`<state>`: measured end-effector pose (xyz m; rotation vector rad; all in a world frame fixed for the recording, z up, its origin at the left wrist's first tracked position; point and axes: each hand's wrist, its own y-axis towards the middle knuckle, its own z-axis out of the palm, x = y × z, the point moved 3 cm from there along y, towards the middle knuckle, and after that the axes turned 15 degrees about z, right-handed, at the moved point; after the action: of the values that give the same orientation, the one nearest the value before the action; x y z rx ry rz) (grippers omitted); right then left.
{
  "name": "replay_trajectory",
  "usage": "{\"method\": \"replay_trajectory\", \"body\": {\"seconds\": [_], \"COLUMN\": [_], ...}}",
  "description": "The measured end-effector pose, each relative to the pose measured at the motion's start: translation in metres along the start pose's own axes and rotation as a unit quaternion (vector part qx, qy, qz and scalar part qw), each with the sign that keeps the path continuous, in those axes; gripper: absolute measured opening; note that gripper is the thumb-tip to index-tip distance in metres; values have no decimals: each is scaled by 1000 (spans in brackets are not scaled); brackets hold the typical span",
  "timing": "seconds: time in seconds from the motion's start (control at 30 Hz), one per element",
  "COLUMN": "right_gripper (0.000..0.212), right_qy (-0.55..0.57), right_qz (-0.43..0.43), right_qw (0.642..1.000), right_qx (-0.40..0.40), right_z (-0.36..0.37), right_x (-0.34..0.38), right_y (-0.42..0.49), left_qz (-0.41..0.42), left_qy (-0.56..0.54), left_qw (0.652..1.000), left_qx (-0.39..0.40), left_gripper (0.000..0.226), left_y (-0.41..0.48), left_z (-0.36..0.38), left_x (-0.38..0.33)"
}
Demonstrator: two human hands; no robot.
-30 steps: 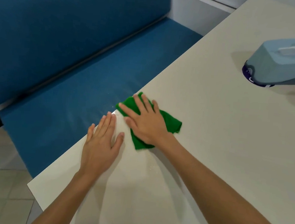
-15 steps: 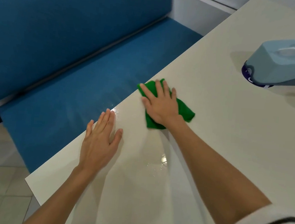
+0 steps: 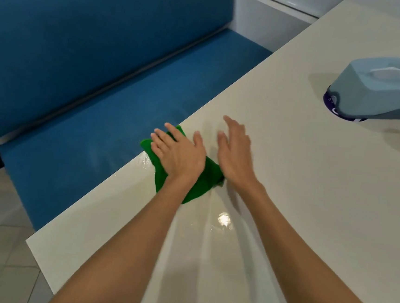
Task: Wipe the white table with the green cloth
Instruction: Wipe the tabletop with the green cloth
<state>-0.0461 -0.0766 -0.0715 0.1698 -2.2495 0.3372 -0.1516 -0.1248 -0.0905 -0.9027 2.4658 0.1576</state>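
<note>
The cloth [image 3: 192, 184] has changed hands: the left hand [image 3: 178, 153] now presses it flat, fingers spread, at the table's [image 3: 300, 184] left edge, where the right hand [image 3: 235, 154] did before. That hand is open, empty, just beside it. A blue tissue box [image 3: 378, 94], lettering unreadable, stands well apart; bare tabletop lies between. A blue bench [image 3: 99, 130] runs alongside.

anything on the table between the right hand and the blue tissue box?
Head view: nothing. From the right hand to the blue tissue box, only bare white table and the box's shadow.
</note>
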Motion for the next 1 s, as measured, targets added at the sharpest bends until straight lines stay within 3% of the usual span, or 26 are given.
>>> {"method": "replay_trajectory", "body": {"seconds": [0.07, 0.1, 0.17, 0.27, 0.33, 0.47, 0.57, 0.67, 0.73, 0.8, 0.9, 1.0], "right_gripper": [49, 51, 54, 55, 55, 54, 53, 53, 53, 53, 53, 52], "right_qy": [-83, -128, -213, -274, -277, -293, -296, -294, -292, -290, -294, -299], "right_qz": [39, 59, 71, 49, 46, 42, 42, 47, 46, 46, 43, 39], "right_qw": [995, 989, 973, 958, 956, 951, 950, 950, 951, 952, 952, 950], "right_qx": [-34, -44, -53, -73, -81, -87, -93, -90, -87, -83, -81, -81], "right_z": [-10, -13, -12, -7, -6, -5, -4, -5, -5, -5, -6, -7], "right_x": [-21, -32, -49, -58, -59, -59, -58, -59, -58, -58, -58, -59], "right_y": [5, 6, 5, 5, 6, 5, 6, 7, 7, 6, 6, 5], "left_qz": [-7, 28, 157, 349, 342, 192, 120, 97, 138, 232, 399, 436], "left_qy": [54, 81, 104, 114, 161, 186, 149, 133, 146, 153, 134, 134], "left_qw": [999, 996, 982, 930, 925, 964, 981, 986, 980, 961, 902, 880], "left_qx": [5, 1, 2, 33, 42, -12, -33, -15, -3, 12, 100, 132], "left_gripper": [74, 71, 63, 56, 51, 60, 74, 70, 68, 67, 65, 63], "left_y": [7, 4, -10, -41, -57, -61, -28, 7, 13, -2, -41, -59], "left_z": [17, 25, 34, 27, 14, -6, -3, 10, 18, 18, 1, -28], "left_x": [-17, -24, -30, -11, 17, 58, 50, 22, 7, 5, 33, 82]}}
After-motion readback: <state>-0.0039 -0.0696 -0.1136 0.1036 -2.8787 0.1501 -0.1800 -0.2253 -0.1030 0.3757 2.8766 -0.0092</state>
